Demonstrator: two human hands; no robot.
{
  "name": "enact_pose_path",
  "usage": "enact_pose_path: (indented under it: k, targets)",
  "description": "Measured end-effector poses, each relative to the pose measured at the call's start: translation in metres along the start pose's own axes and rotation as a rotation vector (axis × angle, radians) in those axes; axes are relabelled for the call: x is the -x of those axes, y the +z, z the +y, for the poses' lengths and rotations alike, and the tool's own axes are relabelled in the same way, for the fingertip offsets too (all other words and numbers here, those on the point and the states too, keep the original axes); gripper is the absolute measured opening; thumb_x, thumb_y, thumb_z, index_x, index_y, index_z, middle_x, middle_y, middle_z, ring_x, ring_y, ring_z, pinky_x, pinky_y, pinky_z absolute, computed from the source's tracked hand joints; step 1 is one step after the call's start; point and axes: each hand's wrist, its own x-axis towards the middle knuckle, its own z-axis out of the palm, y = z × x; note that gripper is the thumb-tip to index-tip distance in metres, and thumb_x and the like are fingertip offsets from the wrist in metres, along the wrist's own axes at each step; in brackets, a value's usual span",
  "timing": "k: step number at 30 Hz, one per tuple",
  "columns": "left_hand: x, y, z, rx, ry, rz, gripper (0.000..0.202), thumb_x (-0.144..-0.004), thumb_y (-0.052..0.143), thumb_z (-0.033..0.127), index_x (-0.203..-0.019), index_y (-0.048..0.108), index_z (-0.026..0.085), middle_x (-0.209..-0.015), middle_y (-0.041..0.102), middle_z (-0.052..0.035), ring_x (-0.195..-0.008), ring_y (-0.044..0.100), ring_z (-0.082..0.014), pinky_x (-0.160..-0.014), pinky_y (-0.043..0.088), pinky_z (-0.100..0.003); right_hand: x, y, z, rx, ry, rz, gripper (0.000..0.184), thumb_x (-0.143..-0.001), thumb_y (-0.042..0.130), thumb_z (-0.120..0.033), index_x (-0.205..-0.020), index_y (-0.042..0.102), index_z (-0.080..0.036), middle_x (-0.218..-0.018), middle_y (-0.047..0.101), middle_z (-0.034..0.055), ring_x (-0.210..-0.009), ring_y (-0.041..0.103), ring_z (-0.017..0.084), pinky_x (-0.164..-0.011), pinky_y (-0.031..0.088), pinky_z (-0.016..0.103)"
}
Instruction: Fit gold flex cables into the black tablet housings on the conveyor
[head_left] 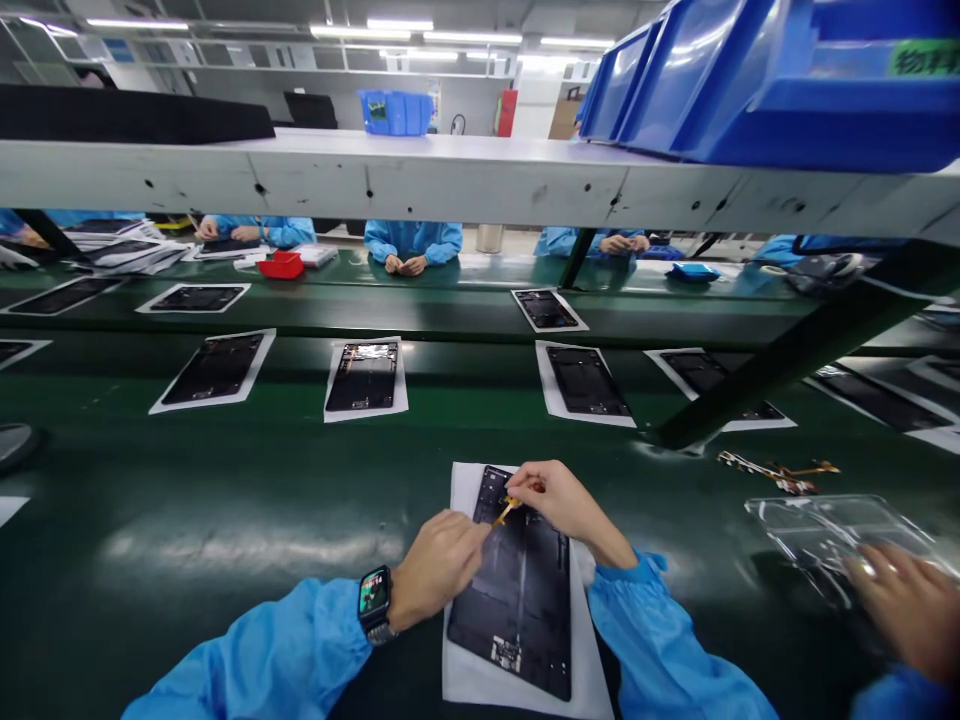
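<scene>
Pinches an orange flex strip [507, 510] in the grip of left hand [442, 560] and right hand [556, 495] alike, over the upper part of a black tablet housing [517, 595]. Has this housing askew on a white sheet [472, 677], on a glossy green worktop [247, 530]. To the right, has loose flex strips [796, 486] near a clear tray [832, 515], partly under another person's blurred hand [911, 605]. Faces, beyond, more dark housings [365, 378] on white sheets [403, 398], a slanting dark post [795, 350], a scuffed white shelf [465, 188] with large blue bins [825, 125], co-workers [414, 240] in blue sleeves [448, 240], and bright ceiling tubes [472, 38].
</scene>
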Motion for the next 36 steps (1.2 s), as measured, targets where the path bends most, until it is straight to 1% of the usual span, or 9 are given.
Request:
enact_pose_path:
  k: [2, 5, 10, 14, 18, 22, 26, 29, 36]
  targets:
    - [0.003, 0.0, -0.006, -0.1, 0.083, 0.003, 0.019, -0.097, 0.041, 0.014, -0.101, 0.06, 0.015, -0.078, 0.063, -0.0032, -0.07, 0.058, -0.0163, -0.068, 0.044, -0.03, -0.011, 0.004, 0.004, 0.088, -0.001, 0.004, 0.018, -0.081, 0.059, -0.03, -0.081, 0.07, -0.015, -0.074, 0.071, 0.0052, -0.068, 0.063, 0.017, -0.063, 0.045, 0.025]
    - [-0.001, 0.002, -0.014, -0.205, 0.158, 0.012, 0.02, -0.099, 0.039, 0.014, -0.096, 0.059, 0.014, -0.072, 0.06, -0.0022, -0.065, 0.056, -0.0155, -0.062, 0.041, -0.03, -0.031, 0.01, 0.012, 0.181, 0.001, 0.024, 0.013, -0.077, 0.06, -0.023, -0.077, 0.071, -0.015, -0.072, 0.069, 0.0035, -0.067, 0.059, 0.015, -0.063, 0.042, 0.024]
    - [-0.015, 0.013, -0.024, -0.268, 0.195, 0.02, 0.021, -0.099, 0.039, 0.016, -0.088, 0.057, 0.015, -0.072, 0.057, -0.0021, -0.064, 0.054, -0.0156, -0.059, 0.038, -0.03, -0.058, 0.015, 0.022, 0.251, 0.051, 0.032, 0.009, -0.071, 0.063, -0.016, -0.071, 0.072, -0.015, -0.062, 0.061, -0.0003, -0.058, 0.05, 0.011, -0.057, 0.036, 0.023]
    - [-0.019, 0.017, -0.027, -0.266, 0.204, 0.012, 0.018, -0.099, 0.04, 0.014, -0.091, 0.056, 0.015, -0.074, 0.057, -0.0021, -0.066, 0.054, -0.0156, -0.06, 0.039, -0.03, -0.071, 0.011, 0.027, 0.256, 0.097, -0.015, 0.004, -0.068, 0.067, -0.017, -0.07, 0.07, -0.014, -0.054, 0.053, -0.0045, -0.053, 0.045, 0.009, -0.052, 0.032, 0.021]
    - [-0.018, 0.017, -0.025, -0.25, 0.221, 0.031, 0.017, -0.098, 0.04, 0.012, -0.096, 0.057, 0.014, -0.074, 0.057, -0.002, -0.066, 0.054, -0.0151, -0.059, 0.039, -0.03, -0.081, 0.006, 0.03, 0.259, 0.147, -0.086, 0.009, -0.064, 0.074, -0.019, -0.068, 0.066, -0.015, -0.052, 0.052, -0.0062, -0.051, 0.046, 0.009, -0.05, 0.031, 0.021]
    - [-0.017, 0.016, -0.025, -0.244, 0.229, 0.018, 0.018, -0.098, 0.04, 0.012, -0.096, 0.057, 0.013, -0.073, 0.056, -0.0019, -0.065, 0.054, -0.0148, -0.059, 0.039, -0.03, -0.083, 0.005, 0.029, 0.314, 0.172, -0.082, 0.015, -0.062, 0.077, -0.02, -0.065, 0.063, -0.017, -0.054, 0.053, -0.0059, -0.053, 0.048, 0.009, -0.05, 0.03, 0.021]
    - [-0.017, 0.016, -0.028, -0.238, 0.196, -0.019, 0.019, -0.099, 0.039, 0.014, -0.092, 0.057, 0.014, -0.073, 0.056, -0.0022, -0.066, 0.054, -0.0145, -0.059, 0.04, -0.03, -0.078, 0.006, 0.026, 0.387, 0.178, -0.046, 0.018, -0.066, 0.077, -0.025, -0.065, 0.061, -0.018, -0.056, 0.054, -0.0051, -0.054, 0.049, 0.01, -0.051, 0.03, 0.022]
    - [-0.017, 0.016, -0.029, -0.236, 0.191, -0.024, 0.019, -0.099, 0.039, 0.014, -0.092, 0.057, 0.015, -0.073, 0.055, -0.0021, -0.066, 0.055, -0.0141, -0.059, 0.04, -0.029, -0.074, 0.007, 0.024, 0.431, 0.169, -0.033, 0.016, -0.069, 0.075, -0.024, -0.067, 0.06, -0.019, -0.059, 0.056, -0.0043, -0.056, 0.049, 0.01, -0.053, 0.03, 0.023]
    - [-0.018, 0.013, -0.028, -0.197, 0.192, -0.028, 0.017, -0.098, 0.04, 0.015, -0.091, 0.057, 0.015, -0.072, 0.056, -0.0012, -0.064, 0.054, -0.0143, -0.057, 0.041, -0.028, -0.071, 0.006, 0.025, 0.427, 0.125, -0.099, 0.015, -0.074, 0.072, -0.026, -0.071, 0.06, -0.018, -0.061, 0.057, -0.004, -0.058, 0.051, 0.01, -0.053, 0.032, 0.021]
